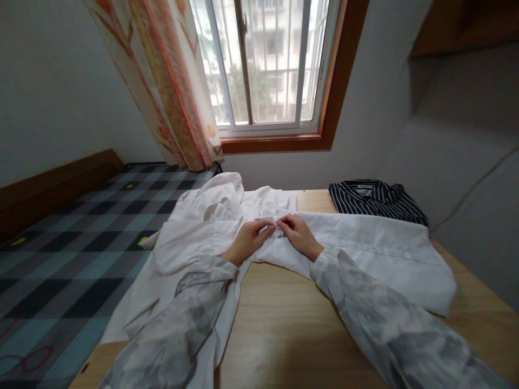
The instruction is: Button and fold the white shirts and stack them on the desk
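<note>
A white long garment (373,240), which looks like a coat, lies spread across a light wooden table (279,319). Its left part is bunched and hangs in loose folds, while the right part lies flatter. My left hand (253,236) pinches the cloth near the middle, thumb against fingers. Close beside it, my right hand (297,233) also pinches the same gathered spot, its fingertips almost touching those of the left. Whatever small detail lies between the fingertips is too small to make out.
A folded black-and-white striped shirt (377,200) lies at the table's back right. Left of the table is a bed with a checked cover (81,237). Behind are a window (267,70) and a patterned curtain (166,81); a wooden shelf (466,27) hangs upper right.
</note>
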The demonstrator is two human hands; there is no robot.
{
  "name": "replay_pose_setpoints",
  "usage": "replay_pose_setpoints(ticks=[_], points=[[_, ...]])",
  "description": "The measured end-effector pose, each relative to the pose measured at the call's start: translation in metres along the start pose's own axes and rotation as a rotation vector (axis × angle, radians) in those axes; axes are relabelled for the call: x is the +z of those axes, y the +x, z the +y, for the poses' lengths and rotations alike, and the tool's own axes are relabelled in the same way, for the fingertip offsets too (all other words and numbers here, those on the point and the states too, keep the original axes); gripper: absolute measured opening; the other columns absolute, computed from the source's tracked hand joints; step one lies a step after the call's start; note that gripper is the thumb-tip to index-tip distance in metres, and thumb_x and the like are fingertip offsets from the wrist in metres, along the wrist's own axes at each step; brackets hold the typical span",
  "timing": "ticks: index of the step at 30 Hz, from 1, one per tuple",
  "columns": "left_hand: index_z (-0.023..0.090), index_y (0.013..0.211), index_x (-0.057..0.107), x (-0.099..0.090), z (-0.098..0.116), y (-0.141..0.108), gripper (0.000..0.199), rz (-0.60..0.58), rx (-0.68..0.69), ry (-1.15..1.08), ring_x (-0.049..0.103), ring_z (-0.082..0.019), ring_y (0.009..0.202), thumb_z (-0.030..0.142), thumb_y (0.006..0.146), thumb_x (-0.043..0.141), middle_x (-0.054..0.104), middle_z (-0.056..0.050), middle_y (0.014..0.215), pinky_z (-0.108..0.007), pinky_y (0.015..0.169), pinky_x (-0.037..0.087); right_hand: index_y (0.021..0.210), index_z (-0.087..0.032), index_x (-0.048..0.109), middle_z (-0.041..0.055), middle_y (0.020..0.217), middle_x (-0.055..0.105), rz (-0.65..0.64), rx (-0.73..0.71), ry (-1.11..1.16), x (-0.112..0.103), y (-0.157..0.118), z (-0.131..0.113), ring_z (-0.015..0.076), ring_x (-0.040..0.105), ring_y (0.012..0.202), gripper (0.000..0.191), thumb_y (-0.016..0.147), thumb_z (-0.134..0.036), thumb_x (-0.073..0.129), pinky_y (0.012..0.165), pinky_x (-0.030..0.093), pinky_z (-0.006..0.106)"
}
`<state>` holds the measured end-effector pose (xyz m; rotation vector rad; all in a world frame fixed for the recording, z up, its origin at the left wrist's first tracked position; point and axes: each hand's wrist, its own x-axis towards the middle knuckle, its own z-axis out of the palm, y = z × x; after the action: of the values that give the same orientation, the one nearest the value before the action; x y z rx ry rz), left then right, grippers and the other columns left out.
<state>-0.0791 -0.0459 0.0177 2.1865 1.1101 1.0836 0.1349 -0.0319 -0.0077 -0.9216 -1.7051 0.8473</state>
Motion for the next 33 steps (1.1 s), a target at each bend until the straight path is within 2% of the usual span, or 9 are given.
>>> replay_pose_setpoints(ticks=[2,8,14,16,19,21,26,29,33], points=[[0.021,0.108,0.084,0.000,0.001,0.000,0.028,-0.019,0.012,-0.045,0.070,-0.018,0.082,0.043,0.103,0.068,0.084,-0.005,0.101,-0.029,0.077,0.052,0.095,-0.020,0.071,0.0020,0.085,0.071,-0.010,0.006,0.014,0.000,0.000,0.001,0.0193,0.062,0.078,0.028,0.101,-0.047,0.064,0.072,0.049,0.032],[0.020,0.109,0.084,0.001,-0.002,-0.001,0.029,-0.061,0.004,-0.061,0.065,-0.017,0.073,0.043,0.102,0.068,0.080,-0.004,0.089,-0.028,0.070,0.050,0.097,-0.022,0.068,0.0001,0.081,0.067,0.003,-0.009,-0.078,0.001,-0.003,0.001,0.0182,0.059,0.073,0.020,0.101,-0.040,0.061,0.070,0.045,0.031],[0.019,0.064,0.070,0.001,0.005,0.002,0.033,-0.155,0.152,-0.177,0.072,-0.022,0.097,0.023,0.096,0.061,0.078,-0.012,0.113,-0.035,0.090,0.055,0.091,-0.022,0.064,0.0015,0.082,0.068,0.082,-0.013,-0.164,0.002,-0.002,0.005,0.0184,0.059,0.073,0.017,0.100,-0.036,0.060,0.071,0.045,0.031],[0.020,0.068,0.067,0.001,0.006,0.003,0.029,-0.046,0.144,-0.151,0.070,-0.021,0.097,0.017,0.094,0.055,0.075,-0.010,0.107,-0.035,0.091,0.054,0.094,-0.022,0.065,0.0008,0.081,0.067,0.135,0.018,-0.105,0.002,-0.001,0.005,0.0181,0.058,0.070,0.020,0.101,-0.041,0.061,0.068,0.045,0.030],[0.022,0.078,0.062,0.000,0.004,0.006,0.022,0.201,0.015,-0.056,0.063,-0.019,0.086,0.013,0.093,0.048,0.066,-0.004,0.086,-0.033,0.084,0.050,0.098,-0.022,0.067,-0.0012,0.074,0.063,0.217,0.048,-0.051,0.000,0.000,0.001,0.0181,0.057,0.065,0.025,0.102,-0.047,0.063,0.064,0.045,0.030],[0.023,0.081,0.059,-0.001,0.002,0.006,0.020,0.281,-0.069,0.006,0.059,-0.019,0.079,0.013,0.092,0.046,0.062,-0.001,0.079,-0.032,0.078,0.046,0.102,-0.022,0.068,-0.0005,0.077,0.065,0.222,0.036,-0.069,-0.005,-0.001,-0.006,0.0181,0.058,0.066,0.025,0.103,-0.046,0.062,0.065,0.046,0.030],[0.024,0.082,0.060,0.001,-0.001,0.003,0.019,0.253,-0.141,0.180,0.060,-0.021,0.079,0.014,0.093,0.047,0.066,-0.001,0.081,-0.033,0.075,0.043,0.099,-0.022,0.071,0.0021,0.089,0.072,0.002,-0.062,-0.365,-0.040,-0.012,-0.022,0.0183,0.062,0.076,0.008,0.097,-0.030,0.070,0.072,0.046,0.031],[0.025,0.084,0.062,0.002,0.000,0.003,0.021,0.272,-0.186,0.275,0.062,-0.022,0.080,0.015,0.095,0.048,0.068,-0.002,0.085,-0.034,0.074,0.043,0.100,-0.022,0.073,0.0032,0.091,0.072,-0.109,-0.135,-0.545,-0.062,-0.024,-0.024,0.0201,0.063,0.082,0.011,0.091,-0.026,0.077,0.077,0.047,0.032],[0.024,0.085,0.065,0.000,0.008,0.005,0.015,0.250,-0.060,0.461,0.064,-0.025,0.091,0.017,0.094,0.056,0.071,-0.006,0.099,-0.038,0.083,0.046,0.096,-0.021,0.075,0.0050,0.092,0.072,-0.192,-0.200,-0.647,-0.071,-0.033,-0.018,0.0218,0.064,0.085,0.004,0.094,-0.024,0.076,0.081,0.048,0.034]])
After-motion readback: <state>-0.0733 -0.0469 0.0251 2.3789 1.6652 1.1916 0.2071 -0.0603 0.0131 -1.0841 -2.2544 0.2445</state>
